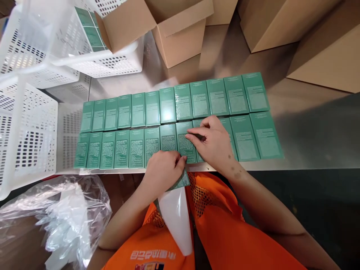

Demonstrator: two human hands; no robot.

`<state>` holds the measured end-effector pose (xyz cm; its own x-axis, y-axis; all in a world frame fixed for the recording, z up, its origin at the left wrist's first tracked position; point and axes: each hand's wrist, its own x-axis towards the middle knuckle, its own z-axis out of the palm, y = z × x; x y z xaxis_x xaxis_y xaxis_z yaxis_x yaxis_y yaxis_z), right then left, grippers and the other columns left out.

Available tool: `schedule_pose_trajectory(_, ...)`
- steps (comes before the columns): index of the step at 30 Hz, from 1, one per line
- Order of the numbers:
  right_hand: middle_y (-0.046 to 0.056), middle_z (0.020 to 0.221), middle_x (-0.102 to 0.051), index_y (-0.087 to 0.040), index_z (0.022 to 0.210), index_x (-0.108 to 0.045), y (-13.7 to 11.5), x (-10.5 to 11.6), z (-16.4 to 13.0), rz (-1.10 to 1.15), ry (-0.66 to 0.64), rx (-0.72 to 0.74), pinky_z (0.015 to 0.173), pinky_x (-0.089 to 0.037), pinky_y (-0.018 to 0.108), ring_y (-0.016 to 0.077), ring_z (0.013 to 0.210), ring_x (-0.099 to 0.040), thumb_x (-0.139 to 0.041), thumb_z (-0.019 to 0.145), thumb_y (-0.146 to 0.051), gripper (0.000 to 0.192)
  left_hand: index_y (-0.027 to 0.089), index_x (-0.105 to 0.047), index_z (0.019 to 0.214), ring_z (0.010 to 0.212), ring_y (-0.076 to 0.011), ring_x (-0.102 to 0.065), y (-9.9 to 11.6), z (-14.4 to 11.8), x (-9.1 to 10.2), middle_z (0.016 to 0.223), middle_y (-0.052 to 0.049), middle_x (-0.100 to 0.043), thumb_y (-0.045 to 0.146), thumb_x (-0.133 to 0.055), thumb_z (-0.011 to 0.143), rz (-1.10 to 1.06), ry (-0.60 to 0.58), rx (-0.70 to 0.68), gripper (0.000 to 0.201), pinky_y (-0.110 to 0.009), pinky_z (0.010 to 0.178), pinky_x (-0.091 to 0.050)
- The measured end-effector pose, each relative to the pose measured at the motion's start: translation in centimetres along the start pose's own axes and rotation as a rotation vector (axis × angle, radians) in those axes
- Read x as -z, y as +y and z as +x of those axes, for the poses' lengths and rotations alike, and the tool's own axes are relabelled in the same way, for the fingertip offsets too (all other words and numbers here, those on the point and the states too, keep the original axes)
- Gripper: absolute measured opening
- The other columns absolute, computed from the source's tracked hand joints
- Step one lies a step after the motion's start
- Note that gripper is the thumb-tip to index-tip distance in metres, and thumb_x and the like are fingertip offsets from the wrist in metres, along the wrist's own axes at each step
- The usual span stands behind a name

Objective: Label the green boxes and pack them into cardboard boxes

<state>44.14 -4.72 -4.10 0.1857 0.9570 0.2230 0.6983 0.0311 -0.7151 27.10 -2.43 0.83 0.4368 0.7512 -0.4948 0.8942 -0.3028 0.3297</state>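
Observation:
Two long rows of green boxes lie side by side along the front of the metal table. Several front-row boxes on the left bear a darker, densely printed panel than those on the right. My left hand is closed on a strip of labels, its white backing hanging over my lap and a green printed part showing under the fingers. My right hand is in a pinch over a front-row box, thumb and forefinger at its printed panel. Whatever lies between those fingertips is hidden or too small to make out.
White perforated baskets stand at the left, one holding more green boxes. An open cardboard carton sits behind the rows, with larger cartons at back right. Clear plastic bagging lies below the table edge at lower left.

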Motion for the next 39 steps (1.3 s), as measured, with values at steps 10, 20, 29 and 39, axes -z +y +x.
schedule_pose_trajectory(10, 0.015, 0.108, -0.055, -0.013, 0.132, -0.058, -2.4, 0.5, 1.1, -0.293, -0.202, -0.066, 0.071, -0.05, 0.038, 0.0303, 0.094, -0.057, -0.07, 0.088, -0.042, 0.054, 0.022, -0.039, 0.053, 0.046, -0.0129, -0.035, -1.9, -1.7, -0.2, 0.045, 0.004, -0.034, 0.053, -0.043, 0.096, -0.283, 0.25, -0.033, 0.054, -0.029, 0.052, -0.024)
schedule_pose_trajectory(20, 0.016, 0.141, -0.052, -0.025, 0.135, -0.059, -0.9, 3.6, -5.2, -0.32, -0.315, 0.321, 0.1, -0.039, 0.058, 0.0405, 0.131, -0.04, -0.079, 0.081, -0.044, 0.061, 0.021, -0.05, 0.05, 0.047, -0.0123, -0.039, -5.5, -2.5, 0.6, 0.046, 0.002, -0.042, 0.063, -0.042, 0.095, -0.59, 0.774, 0.194, 0.062, -0.028, 0.049, -0.031)
schedule_pose_trajectory(29, 0.006, 0.1, -0.074, -0.02, 0.092, -0.071, -4.0, 4.9, -5.9, 0.162, -0.034, 0.333, 0.092, -0.045, 0.042, 0.0248, 0.102, -0.065, -0.077, 0.084, -0.046, 0.028, 0.021, -0.044, 0.052, 0.048, -0.0114, -0.033, -2.5, -0.8, 0.1, 0.047, 0.004, -0.035, 0.055, -0.041, 0.098, -0.554, 0.868, 0.132, 0.057, -0.029, 0.05, -0.026)
schedule_pose_trajectory(39, -0.003, 0.081, -0.075, -0.021, 0.089, -0.069, -5.2, 1.1, -4.7, -0.075, 0.241, 0.5, 0.079, -0.039, 0.037, 0.016, 0.078, -0.064, -0.061, 0.091, -0.008, 0.015, 0.019, -0.06, 0.063, 0.052, -0.0104, -0.041, -2.1, -0.8, 1.4, 0.055, 0.003, -0.048, 0.051, -0.058, 0.089, -0.933, 0.356, -0.013, 0.041, -0.024, 0.05, -0.031)
